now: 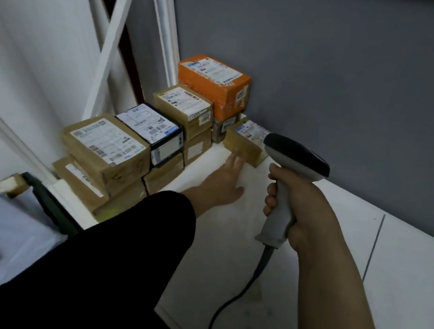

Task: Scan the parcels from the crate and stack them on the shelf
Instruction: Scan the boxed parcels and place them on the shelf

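Cable (233, 303) hangs from the scanner (296, 157). The right grip (300, 203) holds its handle with fingers curled round it, above the white shelf (405, 279). Beyond, the left grip (221, 185) lies flat with fingers straight, its tips touching a small brown parcel (241, 145) on the shelf near the grey wall (338, 70). Left of it stand stacked parcels (105, 143), an orange box (214, 81) topping the farthest pile.
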